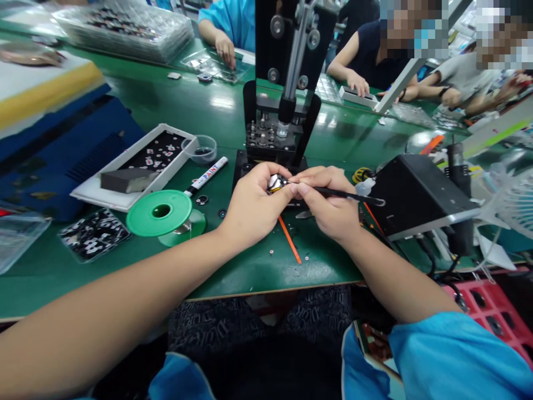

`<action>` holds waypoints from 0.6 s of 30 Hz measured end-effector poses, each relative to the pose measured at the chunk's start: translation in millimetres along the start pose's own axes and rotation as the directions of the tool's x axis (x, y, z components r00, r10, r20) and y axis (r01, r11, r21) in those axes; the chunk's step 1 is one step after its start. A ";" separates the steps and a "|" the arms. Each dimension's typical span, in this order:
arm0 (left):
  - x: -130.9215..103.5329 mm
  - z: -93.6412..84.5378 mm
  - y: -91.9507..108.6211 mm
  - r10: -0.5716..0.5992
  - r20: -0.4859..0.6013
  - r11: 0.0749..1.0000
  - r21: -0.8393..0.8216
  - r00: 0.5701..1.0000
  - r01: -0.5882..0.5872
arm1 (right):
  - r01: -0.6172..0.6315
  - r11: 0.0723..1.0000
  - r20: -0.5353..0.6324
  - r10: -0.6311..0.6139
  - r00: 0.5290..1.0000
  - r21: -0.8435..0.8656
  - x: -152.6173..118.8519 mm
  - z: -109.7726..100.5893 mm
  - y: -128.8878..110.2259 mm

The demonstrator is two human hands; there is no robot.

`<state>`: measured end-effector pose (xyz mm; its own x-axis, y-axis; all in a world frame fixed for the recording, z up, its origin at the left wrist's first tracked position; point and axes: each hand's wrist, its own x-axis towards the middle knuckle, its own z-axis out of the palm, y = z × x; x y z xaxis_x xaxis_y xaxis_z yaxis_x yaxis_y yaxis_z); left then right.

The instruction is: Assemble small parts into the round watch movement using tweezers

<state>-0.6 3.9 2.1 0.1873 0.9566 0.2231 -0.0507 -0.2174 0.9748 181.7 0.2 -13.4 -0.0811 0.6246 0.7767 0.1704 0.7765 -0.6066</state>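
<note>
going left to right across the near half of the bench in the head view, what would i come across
clear tray of small black and white parts → green spool → left hand → right hand → black box → white fan

Here's a glossy green bench top (pixel 233 272) sweeping right across the room, with a thin pale edge (pixel 270 291) along the near side. Overhead light is bouncing off it, bright streaks (pixel 222 102) glaring on the far half. Over at far right, a grey post (pixel 402 80) leans across, and nearer there's a pale slanting rail (pixel 495 130) striped lime green. A pale fan (pixel 518 197) sits far right; below bench height, near right, a pinkish-red crate (pixel 497 316).
</note>
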 end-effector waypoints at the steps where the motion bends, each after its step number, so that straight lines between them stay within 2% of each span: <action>1: 0.0 -0.3 -0.4 0.008 -0.001 1.000 0.007 1.000 -0.008 | 0.012 1.000 0.005 -0.012 1.000 -0.005 0.1 0.1 0.7; 8: -0.7 -0.9 -4.2 -0.032 -0.050 0.999 0.032 0.998 0.033 | 0.007 0.999 0.006 -0.007 1.000 0.043 0.5 2.3 6.3; 18: -0.8 -1.5 -2.2 -0.101 -0.046 0.995 0.021 0.994 0.102 | 0.042 0.998 0.030 -0.043 0.999 0.050 2.5 1.2 7.1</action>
<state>-2.1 3.9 -0.3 0.1459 0.9816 0.1234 -0.0111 -0.1231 0.9923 181.5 7.4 -16.0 -0.1177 0.5925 0.7969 0.1177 0.8052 -0.5813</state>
